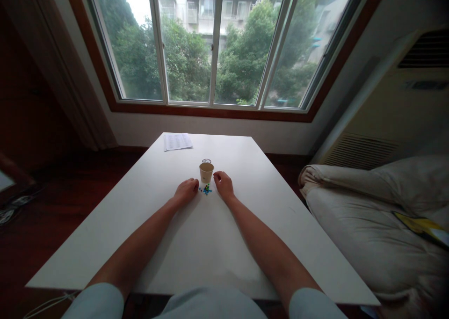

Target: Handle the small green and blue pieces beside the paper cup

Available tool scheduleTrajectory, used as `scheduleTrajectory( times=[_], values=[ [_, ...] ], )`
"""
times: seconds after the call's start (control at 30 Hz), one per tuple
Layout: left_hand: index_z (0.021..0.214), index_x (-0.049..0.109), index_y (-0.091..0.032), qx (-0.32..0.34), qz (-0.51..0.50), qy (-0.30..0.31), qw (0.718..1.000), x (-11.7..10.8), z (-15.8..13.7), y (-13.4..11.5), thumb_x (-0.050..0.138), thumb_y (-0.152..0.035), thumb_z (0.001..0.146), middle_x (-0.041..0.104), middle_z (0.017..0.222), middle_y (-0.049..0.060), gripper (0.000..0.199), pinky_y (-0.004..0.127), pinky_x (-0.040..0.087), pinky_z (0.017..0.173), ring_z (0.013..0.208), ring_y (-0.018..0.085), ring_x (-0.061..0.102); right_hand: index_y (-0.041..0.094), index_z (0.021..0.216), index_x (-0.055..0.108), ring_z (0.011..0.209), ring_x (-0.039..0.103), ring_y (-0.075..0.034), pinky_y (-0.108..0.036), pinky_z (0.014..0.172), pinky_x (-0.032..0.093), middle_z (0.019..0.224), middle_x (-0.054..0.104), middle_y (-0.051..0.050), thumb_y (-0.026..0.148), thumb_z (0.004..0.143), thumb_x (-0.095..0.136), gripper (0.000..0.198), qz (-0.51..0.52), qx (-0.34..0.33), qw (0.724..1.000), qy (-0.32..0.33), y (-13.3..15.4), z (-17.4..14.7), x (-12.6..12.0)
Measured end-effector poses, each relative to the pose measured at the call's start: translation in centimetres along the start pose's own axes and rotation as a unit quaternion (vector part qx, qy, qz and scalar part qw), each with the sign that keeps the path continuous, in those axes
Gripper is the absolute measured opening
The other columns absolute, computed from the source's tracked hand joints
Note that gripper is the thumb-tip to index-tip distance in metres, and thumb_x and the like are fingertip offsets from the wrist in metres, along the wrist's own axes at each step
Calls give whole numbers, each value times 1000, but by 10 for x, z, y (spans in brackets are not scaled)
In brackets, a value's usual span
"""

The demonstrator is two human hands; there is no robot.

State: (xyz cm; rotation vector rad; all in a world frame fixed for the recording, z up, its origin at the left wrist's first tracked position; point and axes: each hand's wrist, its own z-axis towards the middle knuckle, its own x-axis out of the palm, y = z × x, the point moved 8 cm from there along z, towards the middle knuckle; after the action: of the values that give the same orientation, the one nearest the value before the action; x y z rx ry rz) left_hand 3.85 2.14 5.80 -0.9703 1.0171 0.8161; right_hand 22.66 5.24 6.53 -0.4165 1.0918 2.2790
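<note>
A tan paper cup (206, 173) stands upright on the white table (210, 244), between my hands and slightly beyond them. Just in front of it lies a small loose pile of blue, green and dark beads or similar bits (206, 189). My left hand (187, 192) rests on the table left of the pile, its fingers curled in. To the right of the cup is my right hand (223, 184), with bent fingers drawn together and the tips close to the cup's side. Whatever either hand may hold is hidden or too small to tell. Behind the cup a thin dark-rimmed round item (206, 161) partly shows.
Printed papers (177, 141) lie at the table's far left corner. A beige padded sofa (368, 216) stands along the right side, with a yellow and black item (423, 226) on it. Beyond the table is a wide window (189, 61). A pale cable (49, 305) hangs at the lower left.
</note>
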Motion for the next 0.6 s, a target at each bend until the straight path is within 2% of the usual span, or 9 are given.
scheduleTrajectory(
  times=[0.33,0.6],
  values=[
    [106,63,-25,-23,-10,-6,1000,-1,-1,2,47,-20,93,61,106,6,20,28,40,76,88,17,59,21,97,67,85,57,-20,-32,77,47,91,65,-7,23,94,44,23,10,-26,999,-25,16,1,-13],
    [99,65,-23,-43,-18,6,999,-3,-1,1,43,-24,97,59,103,7,21,29,40,74,84,17,58,20,106,68,93,58,-22,-36,85,49,99,66,-9,22,95,41,29,-10,-29,999,-21,25,2,-19]
  ],
)
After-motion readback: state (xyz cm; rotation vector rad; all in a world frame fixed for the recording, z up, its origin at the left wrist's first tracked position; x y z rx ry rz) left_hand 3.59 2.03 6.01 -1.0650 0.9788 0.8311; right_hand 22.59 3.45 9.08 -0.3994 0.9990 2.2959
